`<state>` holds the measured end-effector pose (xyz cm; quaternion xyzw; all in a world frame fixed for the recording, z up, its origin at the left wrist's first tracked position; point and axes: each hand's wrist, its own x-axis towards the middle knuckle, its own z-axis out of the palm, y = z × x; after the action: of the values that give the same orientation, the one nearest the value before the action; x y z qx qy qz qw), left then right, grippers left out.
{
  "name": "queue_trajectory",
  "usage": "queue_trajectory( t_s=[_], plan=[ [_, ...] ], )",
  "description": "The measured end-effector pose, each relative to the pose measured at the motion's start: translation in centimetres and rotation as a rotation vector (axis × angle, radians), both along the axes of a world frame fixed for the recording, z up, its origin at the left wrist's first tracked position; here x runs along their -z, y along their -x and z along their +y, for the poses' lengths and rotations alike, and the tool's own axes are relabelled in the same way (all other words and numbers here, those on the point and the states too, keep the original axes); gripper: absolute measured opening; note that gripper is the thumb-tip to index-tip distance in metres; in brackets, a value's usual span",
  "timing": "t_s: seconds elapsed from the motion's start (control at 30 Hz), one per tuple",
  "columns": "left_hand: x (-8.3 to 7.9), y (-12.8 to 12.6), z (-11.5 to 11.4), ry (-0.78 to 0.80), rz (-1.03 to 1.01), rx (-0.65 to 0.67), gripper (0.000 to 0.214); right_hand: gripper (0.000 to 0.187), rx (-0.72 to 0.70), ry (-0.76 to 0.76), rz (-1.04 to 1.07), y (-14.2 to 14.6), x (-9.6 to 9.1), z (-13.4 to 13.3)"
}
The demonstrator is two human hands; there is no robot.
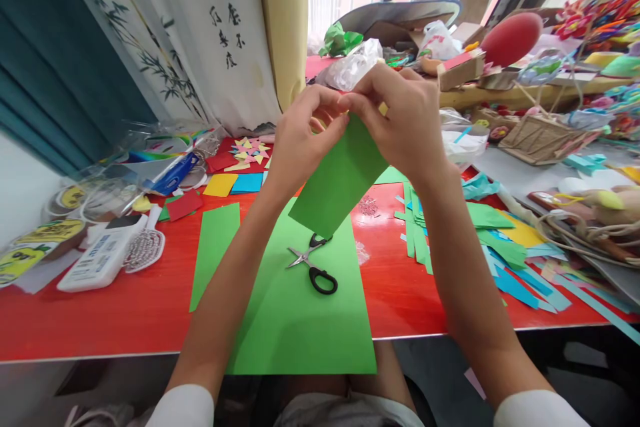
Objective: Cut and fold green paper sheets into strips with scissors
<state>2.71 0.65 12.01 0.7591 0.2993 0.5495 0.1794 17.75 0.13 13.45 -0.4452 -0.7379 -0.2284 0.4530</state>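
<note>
Green paper [337, 190], held mid-frame above the tabletop [100, 310]; left hand [300, 143] and right hand [407, 123], fingers clamped on its top edge; risk: uneven pull probably skews or tears that edge.

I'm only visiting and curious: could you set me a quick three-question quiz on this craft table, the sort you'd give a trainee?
1. Multiple choice: what do the left hand and the right hand pinch together at its upper edge?
A) a blue plastic cup
B) a rectangular piece of green paper
C) a wooden ruler
2. True or false: the black-handled metal scissors lie directly on the bare glossy red tabletop.
3. Fill in: the separate long green paper strip lies to the person's ____ of the large green paper sheet.

Key
1. B
2. False: they lie on the large green paper sheet.
3. left
</note>
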Motion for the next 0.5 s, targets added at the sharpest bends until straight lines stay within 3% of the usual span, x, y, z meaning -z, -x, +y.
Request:
queue_trajectory(
  t_s=[0.13, 0.33, 0.5],
  plan=[
    [0.07, -0.37, -0.13, -0.010, -0.046, 0.022, 0.007, 0.024, 0.003, -0.012, -0.028, 0.03, 0.04, -0.01],
    [0.17, -0.50, -0.03, -0.031, -0.066, -0.004, 0.004, 0.015, -0.147, 0.028, -0.056, -0.03, -0.15, -0.18],
    [0.11, -0.52, 0.04, -0.028, -0.081, -0.007, 0.005, 0.017, -0.186, -0.017, -0.034, 0.43, -0.04, -0.46]
  ],
)
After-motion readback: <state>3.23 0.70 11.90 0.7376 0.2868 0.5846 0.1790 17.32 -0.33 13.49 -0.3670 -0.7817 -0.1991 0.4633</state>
